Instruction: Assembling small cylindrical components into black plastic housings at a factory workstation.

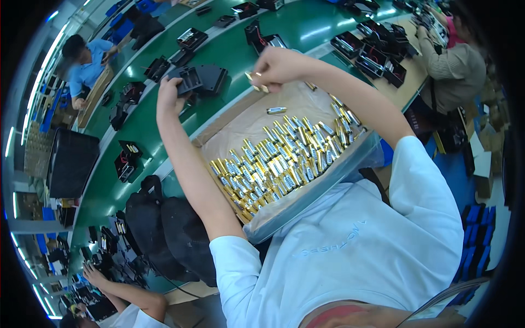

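Note:
My left hand (pixel 169 94) is closed on the edge of a black plastic housing (pixel 212 79), whose slotted compartment faces up above the green bench. To its right, my right hand (pixel 278 65) pinches a few gold batteries (pixel 256 82), slightly blurred, apart from the housing. Between my forearms sits a shallow lined box (pixel 229 139), tilted in view. Many gold-and-silver cylindrical batteries (pixel 284 158) are heaped in its nearer part. One loose battery (pixel 276 110) lies apart on the liner, toward the far side.
A green conveyor-like bench (pixel 109 186) curves past, bearing black housings such as one with batteries (pixel 127 159). More housings with red wires (pixel 377 46) crowd the right table. A black bag (pixel 169 235) lies beside my left arm. Other people work at left, right and lower left.

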